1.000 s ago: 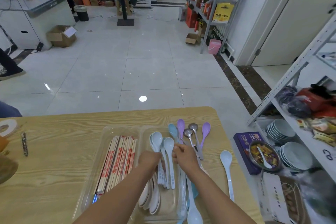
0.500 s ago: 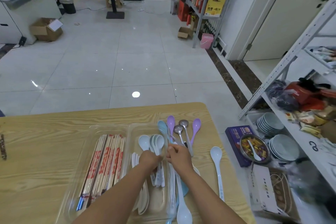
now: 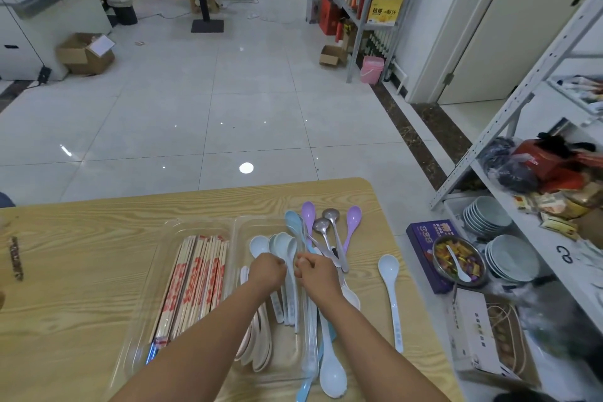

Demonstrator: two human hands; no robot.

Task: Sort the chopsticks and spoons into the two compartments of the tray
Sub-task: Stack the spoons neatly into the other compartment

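Evidently to tidy them, left hand (image 3: 267,272) and right hand (image 3: 318,274) each curl fingers around spoons (image 3: 288,248) in the right compartment of the tray (image 3: 169,228); chopsticks (image 3: 195,277) fill its left, and one white spoon (image 3: 390,287) waits on the tabletop (image 3: 81,271).

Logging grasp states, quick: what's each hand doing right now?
Left hand: fingers curled round the handles of the pale spoons.
Right hand: fingers curled; whether they grip anything cannot be told.
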